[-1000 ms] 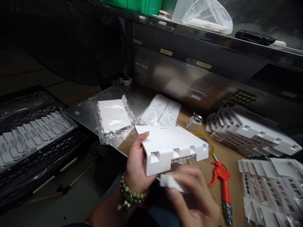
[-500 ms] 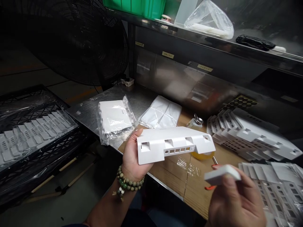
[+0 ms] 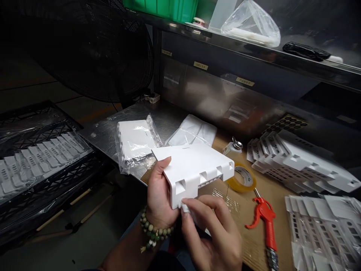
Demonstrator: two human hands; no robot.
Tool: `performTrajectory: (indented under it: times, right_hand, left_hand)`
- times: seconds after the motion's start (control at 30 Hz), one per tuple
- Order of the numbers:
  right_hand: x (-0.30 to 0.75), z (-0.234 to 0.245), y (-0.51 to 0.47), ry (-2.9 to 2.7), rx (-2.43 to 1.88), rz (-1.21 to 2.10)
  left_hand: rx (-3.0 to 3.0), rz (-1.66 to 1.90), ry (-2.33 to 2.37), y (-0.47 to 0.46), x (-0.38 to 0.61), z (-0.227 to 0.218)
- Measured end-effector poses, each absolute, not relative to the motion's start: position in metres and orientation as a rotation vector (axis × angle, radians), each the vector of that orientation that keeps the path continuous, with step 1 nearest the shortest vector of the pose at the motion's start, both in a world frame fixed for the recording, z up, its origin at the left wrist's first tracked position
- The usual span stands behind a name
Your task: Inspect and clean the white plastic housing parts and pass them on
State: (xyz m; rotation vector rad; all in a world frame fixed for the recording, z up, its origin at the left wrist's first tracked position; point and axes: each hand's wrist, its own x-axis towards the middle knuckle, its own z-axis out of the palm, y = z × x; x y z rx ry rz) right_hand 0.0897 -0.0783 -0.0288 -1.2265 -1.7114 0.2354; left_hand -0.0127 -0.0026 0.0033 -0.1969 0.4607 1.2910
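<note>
My left hand (image 3: 159, 195), with a bead bracelet at the wrist, grips a white plastic housing (image 3: 191, 169) by its left edge, top face up and the slotted side facing me. My right hand (image 3: 211, 233) is closed in a pinch on a small white piece (image 3: 185, 207) pressed against the housing's near bottom corner. Both hands hover over the near edge of the workbench (image 3: 248, 226).
A bagged white housing (image 3: 135, 141) and a stack of clear bags (image 3: 193, 131) lie behind. Tape roll (image 3: 242, 177), red air blow gun (image 3: 266, 222) and piles of white housings (image 3: 299, 162) sit right. A black crate (image 3: 42, 158) with parts stands left; a big fan (image 3: 93, 49) behind.
The right hand came back from the right with the small white piece and now presses it on the housing's near corner. The left hand tilted the housing back to top-up.
</note>
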Motion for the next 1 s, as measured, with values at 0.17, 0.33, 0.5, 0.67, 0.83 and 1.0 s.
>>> performTrajectory:
  times: [0.17,0.33,0.5,0.67,0.83,1.0]
  right_hand:
    - [0.09,-0.029,-0.079,-1.682,-1.219,0.211]
    - [0.088,-0.03,-0.082,-1.66,-1.199,0.187]
    - [0.083,-0.034,-0.083,-1.621,-1.191,0.185]
    - [0.083,-0.03,-0.088,-1.61,-1.172,0.251]
    - [0.146,-0.029,-0.086,-1.272,-1.298,0.237]
    - [0.256,-0.068,-0.034,-0.74,-1.583,0.195]
  left_hand:
    - [-0.194,1.268,0.453,-0.003,-0.012,0.004]
    - [-0.194,1.27,0.442,-0.005,-0.013,0.004]
    - [-0.131,1.245,0.342,-0.009,-0.013,-0.002]
    - [-0.087,1.234,0.299,-0.006,-0.016,-0.011]
    - [0.022,1.397,0.366,0.001,-0.032,-0.022]
    - [0.13,1.357,0.346,0.001,-0.055,-0.028]
